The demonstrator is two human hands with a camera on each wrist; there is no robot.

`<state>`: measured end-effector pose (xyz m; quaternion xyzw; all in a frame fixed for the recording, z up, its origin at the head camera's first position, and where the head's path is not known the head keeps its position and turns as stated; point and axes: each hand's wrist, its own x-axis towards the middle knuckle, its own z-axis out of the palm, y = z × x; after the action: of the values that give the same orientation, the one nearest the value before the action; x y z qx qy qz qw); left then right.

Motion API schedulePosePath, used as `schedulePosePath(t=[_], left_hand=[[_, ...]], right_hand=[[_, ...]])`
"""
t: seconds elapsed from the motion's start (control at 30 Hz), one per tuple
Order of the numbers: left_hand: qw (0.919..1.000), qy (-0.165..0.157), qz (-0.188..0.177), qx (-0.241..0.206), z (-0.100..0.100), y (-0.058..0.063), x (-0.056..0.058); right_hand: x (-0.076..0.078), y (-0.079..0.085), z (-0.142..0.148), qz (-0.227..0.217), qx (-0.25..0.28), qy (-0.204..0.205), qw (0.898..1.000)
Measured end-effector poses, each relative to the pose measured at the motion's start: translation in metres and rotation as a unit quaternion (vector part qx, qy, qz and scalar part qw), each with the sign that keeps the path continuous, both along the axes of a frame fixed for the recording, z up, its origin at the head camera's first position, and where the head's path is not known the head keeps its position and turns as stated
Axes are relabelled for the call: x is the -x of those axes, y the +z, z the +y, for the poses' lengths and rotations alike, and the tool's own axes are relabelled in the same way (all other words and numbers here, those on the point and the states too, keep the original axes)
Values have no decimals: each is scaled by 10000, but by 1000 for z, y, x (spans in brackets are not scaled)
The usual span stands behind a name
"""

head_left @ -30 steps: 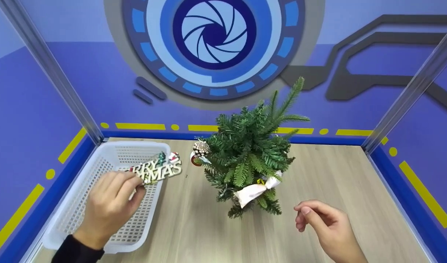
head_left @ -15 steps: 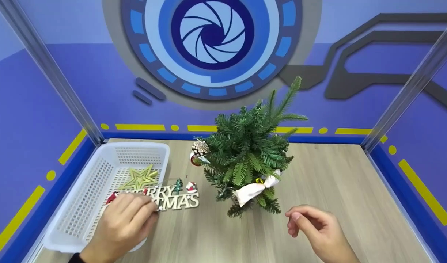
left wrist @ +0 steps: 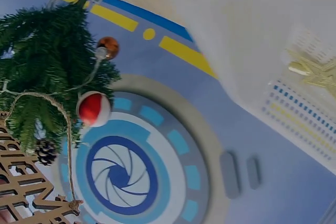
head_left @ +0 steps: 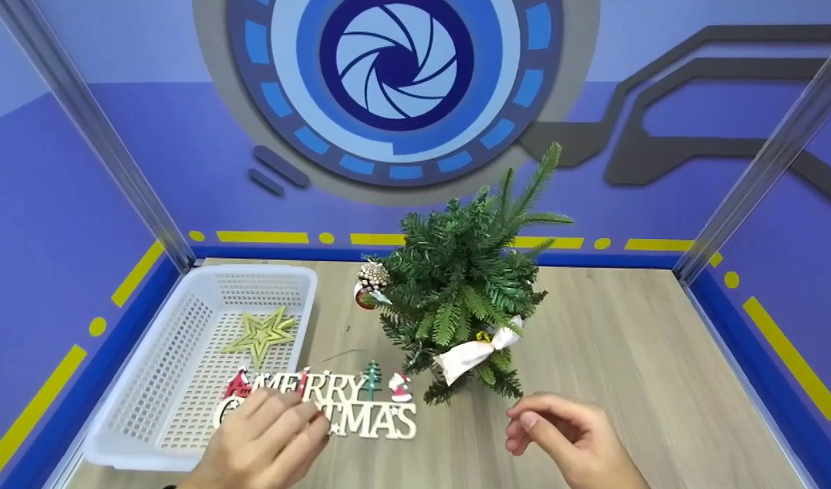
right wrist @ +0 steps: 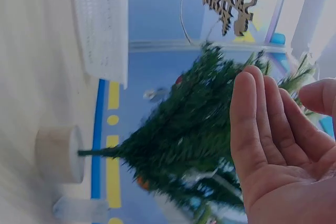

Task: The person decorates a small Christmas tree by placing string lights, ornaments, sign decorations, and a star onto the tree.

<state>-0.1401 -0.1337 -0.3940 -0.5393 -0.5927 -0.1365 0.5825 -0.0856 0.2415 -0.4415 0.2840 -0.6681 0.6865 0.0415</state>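
My left hand point(head_left: 266, 438) grips a "Merry Christmas" letter sign point(head_left: 380, 419) at its left part, raised in front of the basket's right side. The sign is cream with a small tree and Santa figure along its top; a twine loop point(left wrist: 65, 124) hangs from it in the left wrist view. Part of the lettering is hidden behind the fingers. To the right, my right hand point(head_left: 571, 438) holds nothing, its fingers point(right wrist: 268, 124) loosely bent and the thumb apart from them. Between and beyond both hands stands a small artificial Christmas tree point(head_left: 463, 272).
A white perforated basket point(head_left: 309, 288) sits at left with a gold star point(head_left: 260, 334) inside. On the tree hang a pine cone point(head_left: 373, 274), a red-and-white ball point(left wrist: 94, 108) and a white candy-shaped ornament point(head_left: 473, 356). The tree has a round pale base point(right wrist: 60, 153).
My left hand has carried the sign from over the basket rightward and nearer to me, uncovering the gold star. The right hand has shifted slightly left and nearer.
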Motion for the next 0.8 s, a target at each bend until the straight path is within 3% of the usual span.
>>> schedulePosePath(t=[0.27,0.43,0.53,0.63,0.7,0.8], left_hand=[[9986,-142,436,272,20,6,-6],[9978,-161,412,490,33,6,-12],[9975,-195,384,568,41,5,-15],[9971,-86,245,716,48,3,-19],[9966,-22,116,810,50,-4,-20],[9966,10,37,817,53,-15,-19]], right_hand=[[-6,16,-15,-296,57,437,9986],[-5,21,-21,-886,-221,631,9938],[-4,22,-26,-1146,-482,545,9907],[-5,23,-31,-1050,-782,335,9908],[-5,24,-35,-1026,-890,204,9905],[-6,26,-37,-1391,-957,42,9856]])
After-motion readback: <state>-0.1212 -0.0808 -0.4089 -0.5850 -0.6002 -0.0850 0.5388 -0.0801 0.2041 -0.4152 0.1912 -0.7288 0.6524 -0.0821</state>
